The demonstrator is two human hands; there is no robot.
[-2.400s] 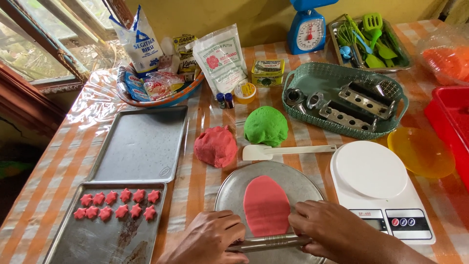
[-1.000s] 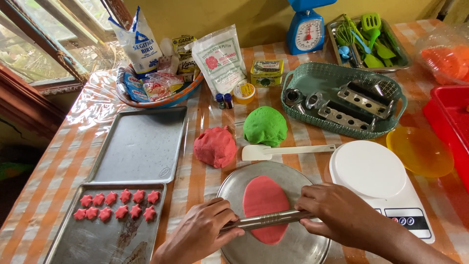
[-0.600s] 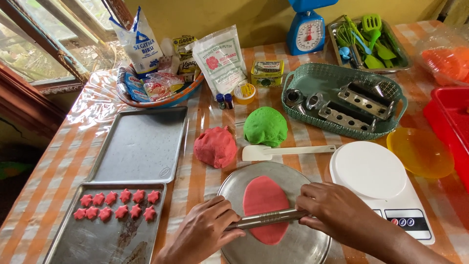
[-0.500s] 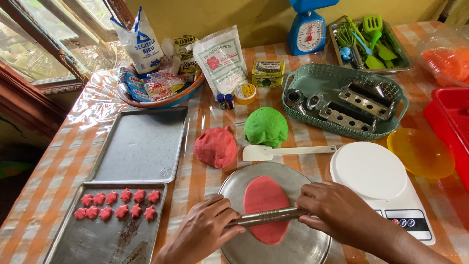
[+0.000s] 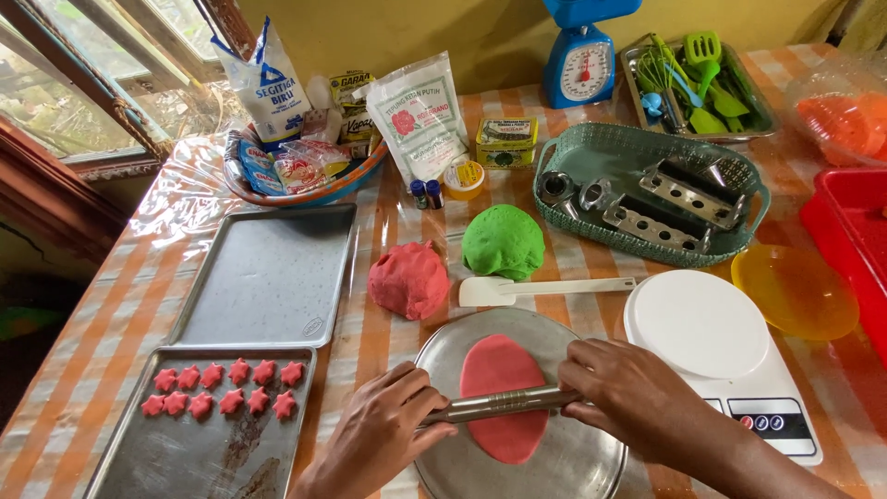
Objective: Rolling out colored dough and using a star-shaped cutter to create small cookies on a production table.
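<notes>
Rolling pin, a slim metal rod, lies across a flat oval of red dough on a round metal plate. Its long axis runs left to right and tilts slightly, the right end a little farther from the person than the left. The oval's long axis runs the other way, toward and away from the person, so the pin crosses it near the middle. Left hand curls loosely around the pin's left end, fingers bent over it. Right hand covers the right end, fingers folded down on the rod; whether they close fully around it cannot be told. Beyond the plate, a white spatula lies with its blade pointing left, just in front of a red dough ball and a green dough ball. A white kitchen scale sits right of the plate. To the left, a baking tray holds two rows of red star shapes.
</notes>
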